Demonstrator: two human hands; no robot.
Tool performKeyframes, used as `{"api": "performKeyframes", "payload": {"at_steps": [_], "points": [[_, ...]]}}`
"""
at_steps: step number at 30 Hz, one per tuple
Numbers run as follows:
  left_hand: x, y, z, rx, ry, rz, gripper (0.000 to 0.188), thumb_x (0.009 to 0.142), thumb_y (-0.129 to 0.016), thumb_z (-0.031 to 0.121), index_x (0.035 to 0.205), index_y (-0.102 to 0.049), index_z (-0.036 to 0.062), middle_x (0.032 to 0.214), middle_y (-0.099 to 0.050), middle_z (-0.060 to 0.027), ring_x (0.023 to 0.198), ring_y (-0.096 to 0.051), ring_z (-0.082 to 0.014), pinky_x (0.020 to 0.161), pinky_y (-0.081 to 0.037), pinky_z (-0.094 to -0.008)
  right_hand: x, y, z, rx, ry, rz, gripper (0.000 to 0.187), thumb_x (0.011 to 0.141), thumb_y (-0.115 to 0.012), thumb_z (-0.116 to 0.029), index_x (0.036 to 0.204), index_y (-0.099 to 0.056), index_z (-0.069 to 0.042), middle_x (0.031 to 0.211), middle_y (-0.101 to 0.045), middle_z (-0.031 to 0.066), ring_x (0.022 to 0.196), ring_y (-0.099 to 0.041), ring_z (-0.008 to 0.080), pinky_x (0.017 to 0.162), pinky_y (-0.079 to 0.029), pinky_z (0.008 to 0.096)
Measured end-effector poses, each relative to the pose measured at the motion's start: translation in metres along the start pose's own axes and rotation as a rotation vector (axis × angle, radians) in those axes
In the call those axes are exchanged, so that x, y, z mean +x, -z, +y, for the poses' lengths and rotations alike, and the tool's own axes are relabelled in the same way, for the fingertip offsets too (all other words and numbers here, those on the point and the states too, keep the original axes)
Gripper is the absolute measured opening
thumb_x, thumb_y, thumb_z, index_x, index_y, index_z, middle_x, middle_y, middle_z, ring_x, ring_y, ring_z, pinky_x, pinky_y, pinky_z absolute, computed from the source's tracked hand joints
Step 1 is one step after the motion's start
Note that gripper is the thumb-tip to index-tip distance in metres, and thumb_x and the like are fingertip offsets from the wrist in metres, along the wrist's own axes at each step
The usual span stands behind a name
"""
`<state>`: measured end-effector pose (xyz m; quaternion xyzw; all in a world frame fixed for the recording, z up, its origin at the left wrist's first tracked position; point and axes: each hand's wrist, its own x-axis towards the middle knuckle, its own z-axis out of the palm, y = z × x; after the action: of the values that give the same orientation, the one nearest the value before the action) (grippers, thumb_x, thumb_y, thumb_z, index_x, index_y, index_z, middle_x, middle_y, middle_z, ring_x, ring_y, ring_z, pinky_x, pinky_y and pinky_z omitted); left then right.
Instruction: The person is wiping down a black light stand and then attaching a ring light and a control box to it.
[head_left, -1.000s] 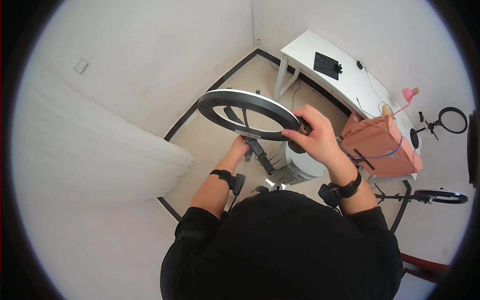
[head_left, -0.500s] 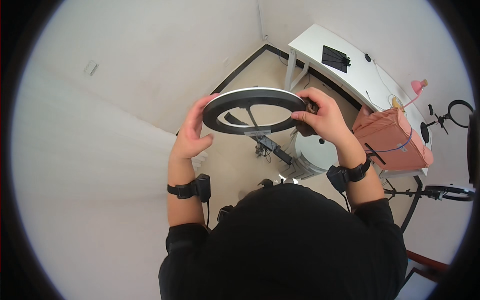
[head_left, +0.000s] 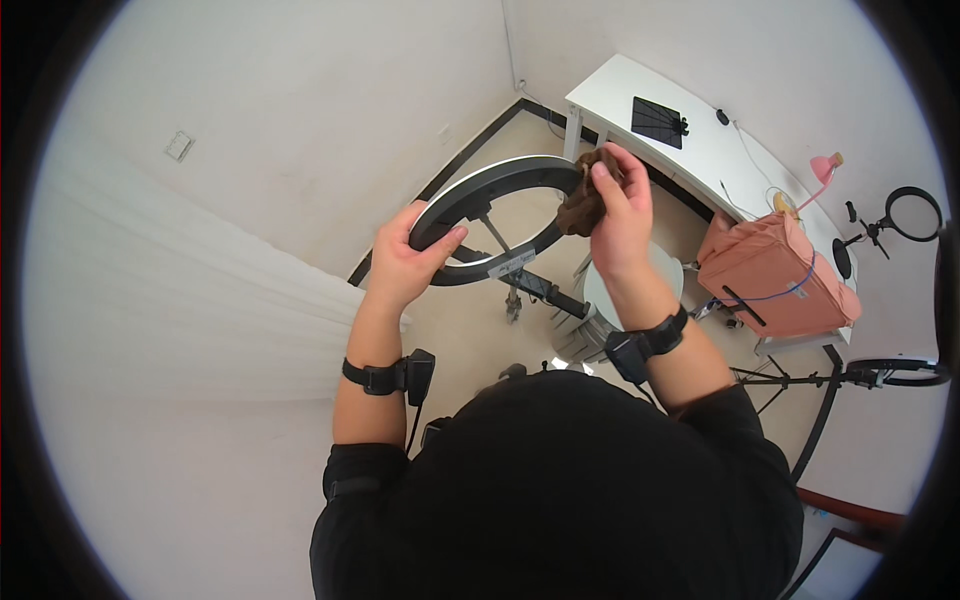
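item: ring light (head_left: 497, 215), wiping in progress. judged step: the person is cleaning the ring's rim with a cloth while steadying it; the next move seems to call for sliding the cloth further round the rim, keeping the far grip firm so the ring is not tilting.

left hand (head_left: 410, 258): clenching round the ring at its 8 o'clock edge, thumb lying over the top face, fingers wrapping beneath.

ring light: a black circular hoop with a pale upper face, sitting tilted on a dark stand arm (head_left: 540, 288) that is running down toward 5 o'clock; a small pale label is showing on the lower arc. it is hanging in front of the person's chest, above a beige floor (head_left: 470, 330).

brown cloth (head_left: 583, 200): bunched against the ring's 3 o'clock edge.

right hand (head_left: 620, 215): grasping the cloth, pressing it onto the rim.

surroundings, toward 2 o'clock: white bench (head_left: 690, 150) carrying a dark tablet (head_left: 655, 118); pink bag (head_left: 770, 275) just beside the bench.
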<state>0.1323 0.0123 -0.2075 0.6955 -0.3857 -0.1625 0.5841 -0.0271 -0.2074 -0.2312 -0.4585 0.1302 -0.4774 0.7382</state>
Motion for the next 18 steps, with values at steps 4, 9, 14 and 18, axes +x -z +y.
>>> {"api": "performKeyframes", "payload": {"at_steps": [4,9,14,18], "points": [[-0.002,0.006,-0.004,0.000,-0.018,0.013,0.014,0.089,-0.079,0.014,0.095,-0.069,0.0051,0.068,-0.059,0.0049,0.058,-0.052,-0.0039,0.054,-0.041,-0.0226,0.005,0.011,0.008,-0.434,0.369,-0.356,0.053,0.089,-0.047,0.002,0.142,-0.046,-0.001,0.141,-0.047,0.0133,0.135,-0.047,0.0250,0.108,-0.045,0.0370],[-0.005,0.009,-0.002,-0.020,0.010,0.044,0.015,0.090,-0.079,0.014,0.096,-0.069,0.0048,0.069,-0.060,0.0052,0.058,-0.053,-0.0040,0.054,-0.042,-0.0225,0.001,0.024,0.037,-0.334,0.373,-0.240,0.069,0.083,-0.056,0.015,0.148,-0.039,-0.002,0.149,-0.041,0.0150,0.139,-0.045,0.0265,0.117,-0.038,0.0389],[-0.004,0.008,-0.002,-0.020,-0.022,0.066,0.015,0.090,-0.078,0.015,0.097,-0.069,0.0046,0.070,-0.060,0.0054,0.058,-0.053,-0.0040,0.053,-0.042,-0.0224,-0.003,0.027,0.073,-0.549,0.330,-0.187,0.063,0.091,-0.063,0.002,0.149,-0.040,-0.002,0.135,-0.053,0.0135,0.131,-0.052,0.0259,0.112,-0.042,0.0373],[-0.007,0.013,0.005,-0.034,0.029,0.045,0.016,0.091,-0.078,0.016,0.100,-0.070,0.0049,0.070,-0.060,0.0054,0.057,-0.054,-0.0041,0.053,-0.043,-0.0223,0.006,0.025,0.060,-0.450,0.223,-0.278,0.057,0.092,-0.058,0.001,0.146,-0.045,-0.002,0.137,-0.054,0.0141,0.126,-0.054,0.0255,0.109,-0.043,0.0368]]}}
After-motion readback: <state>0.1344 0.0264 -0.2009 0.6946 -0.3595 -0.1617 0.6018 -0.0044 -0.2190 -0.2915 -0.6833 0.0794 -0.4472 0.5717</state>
